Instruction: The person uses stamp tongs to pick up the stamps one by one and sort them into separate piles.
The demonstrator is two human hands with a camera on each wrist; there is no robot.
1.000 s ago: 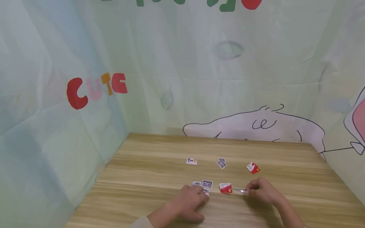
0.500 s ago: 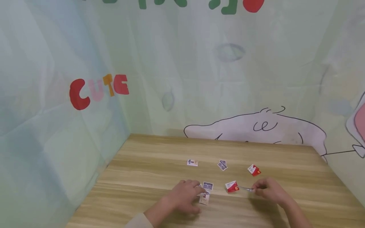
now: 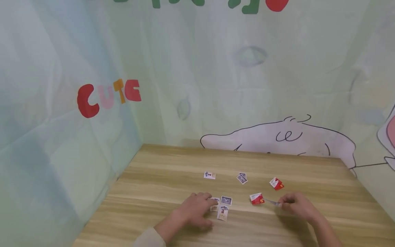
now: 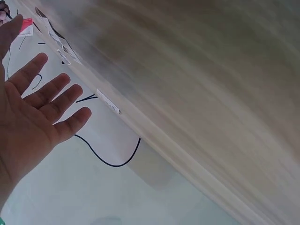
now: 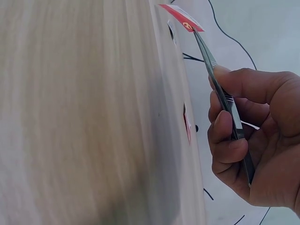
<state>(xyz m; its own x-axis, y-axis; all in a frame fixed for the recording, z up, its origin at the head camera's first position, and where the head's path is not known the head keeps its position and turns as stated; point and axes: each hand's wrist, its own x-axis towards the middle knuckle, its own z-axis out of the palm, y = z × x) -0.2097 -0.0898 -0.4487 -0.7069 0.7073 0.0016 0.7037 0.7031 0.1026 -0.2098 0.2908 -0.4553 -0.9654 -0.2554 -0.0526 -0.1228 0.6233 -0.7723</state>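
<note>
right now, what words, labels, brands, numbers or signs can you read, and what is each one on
"CUTE", in coloured letters, on the left cloth wall.
Green letters atop the back cloth wall: cut off, unreadable.
Yellow mark on the red and white card at the tips of the tweezers: too small and blurred to read.
Any marks or print on the other cards: too small to read.

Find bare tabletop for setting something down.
Free: table left of the left hand; strip between backdrop and rear card row; right of its red-white cards. Crowded: from left hand across three picture cards to tweezers in right hand.
</note>
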